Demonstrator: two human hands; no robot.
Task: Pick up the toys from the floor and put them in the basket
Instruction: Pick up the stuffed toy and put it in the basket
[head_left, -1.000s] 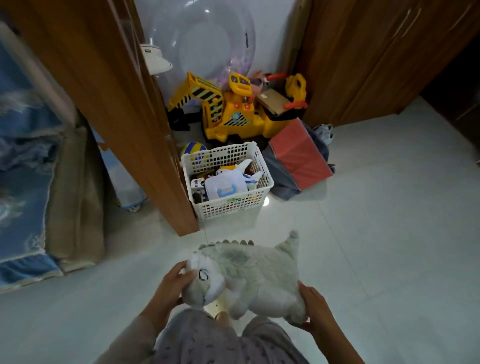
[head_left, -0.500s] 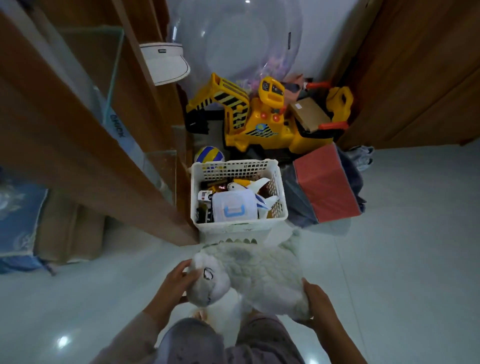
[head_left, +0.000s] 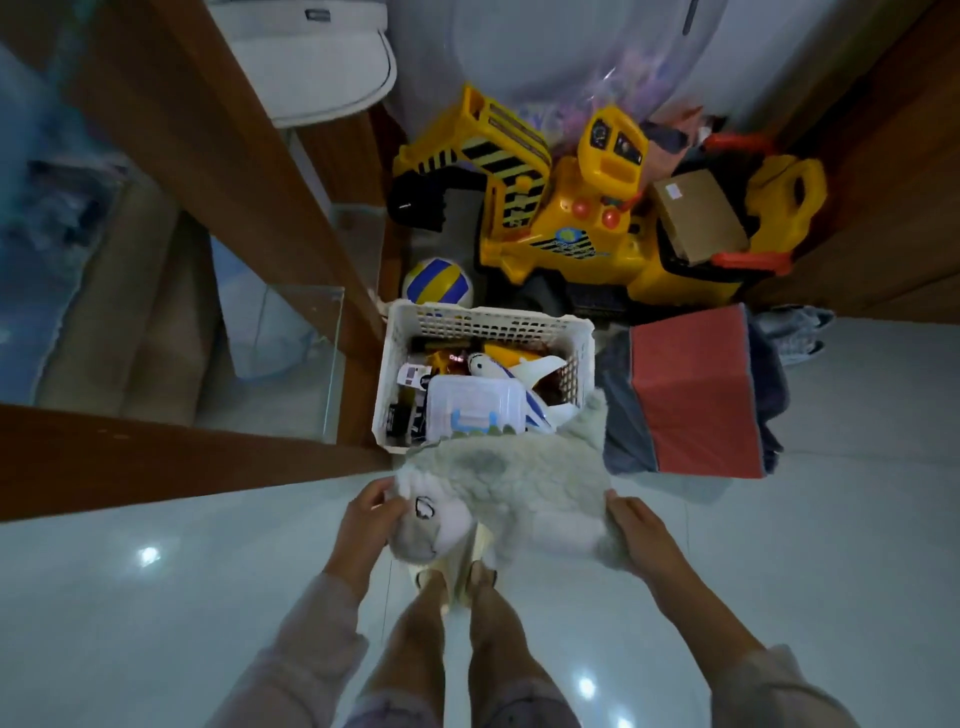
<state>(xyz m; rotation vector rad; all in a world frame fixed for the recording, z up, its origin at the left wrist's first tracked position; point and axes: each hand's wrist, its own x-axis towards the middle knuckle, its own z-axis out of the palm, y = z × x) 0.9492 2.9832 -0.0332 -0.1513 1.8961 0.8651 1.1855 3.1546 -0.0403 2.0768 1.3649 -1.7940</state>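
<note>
The person has walked up to the basket (head_left: 410, 332) over the last second: it sat well ahead a moment ago, and now it stands directly below and just beyond the feet, with the plush dinosaur (head_left: 498, 483) carried right up to its near rim. So the carry looks nearly over, and what remains, by my judgement, is a short reach forward and a release over the opening.

The dinosaur is off the floor and held across the body, head to the left and tail to the right. The left hand (head_left: 363, 525) is clamped on the head end beside the stitched eye, and the right hand (head_left: 636, 535) grips the rump, so the hands sit apart at the toy's two ends with the soft body spanning between them. Its spiny back and raised tail already overlap the basket's near right corner in this view, though from straight above I cannot say whether the fur touches the rim or hangs above it.

The basket is well filled: a clear plastic box (head_left: 475, 410) and a toy plane (head_left: 514, 376) lie on top, so the dinosaur will probably sit high on the pile rather than sink in. A ball (head_left: 439, 280) and a yellow ride-on digger (head_left: 566, 208) stand on the far side, and a red box (head_left: 691, 395) lies just to the basket's right.
</note>
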